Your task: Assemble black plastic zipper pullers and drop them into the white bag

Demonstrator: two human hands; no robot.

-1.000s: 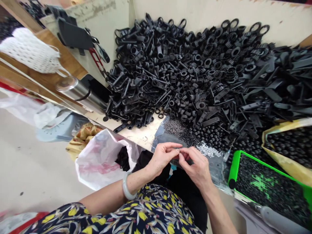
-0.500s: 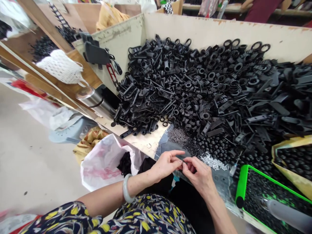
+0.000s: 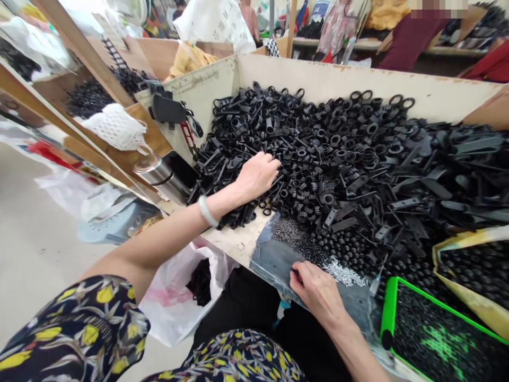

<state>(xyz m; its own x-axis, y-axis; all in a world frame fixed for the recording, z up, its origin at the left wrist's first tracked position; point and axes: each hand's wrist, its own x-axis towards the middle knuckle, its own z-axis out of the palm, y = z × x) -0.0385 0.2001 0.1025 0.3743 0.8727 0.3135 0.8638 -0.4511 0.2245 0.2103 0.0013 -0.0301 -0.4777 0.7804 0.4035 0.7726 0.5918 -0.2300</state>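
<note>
Stock is laid out by type so each hand has its own feed: black plastic strap parts [image 3: 318, 143] heaped against the back wall of the worktop [image 3: 238, 236], small silver pins [image 3: 344, 275] and dark beads close to the front edge, green tray [image 3: 387, 310] of tiny black bits at your right.

Your left hand [image 3: 257, 175] is out over the near-left slope of the heap, arm extended, palm down, fingers curled into the parts. Looks like a grab, but I can't tell whether anything is actually gripped; fingertips are buried.

Your right hand [image 3: 316, 289] sits low at the front edge on the grey sheet [image 3: 274, 260], just beside the silver pins. Fingers folded in, thumb tucked; something small and dark shows at the thumb side, too small to name. Can't confirm a pinch.

Steel flask [image 3: 159, 172] lies on its side off the left edge, white plastic bag [image 3: 175, 302] hangs open below the worktop by your lap.
</note>
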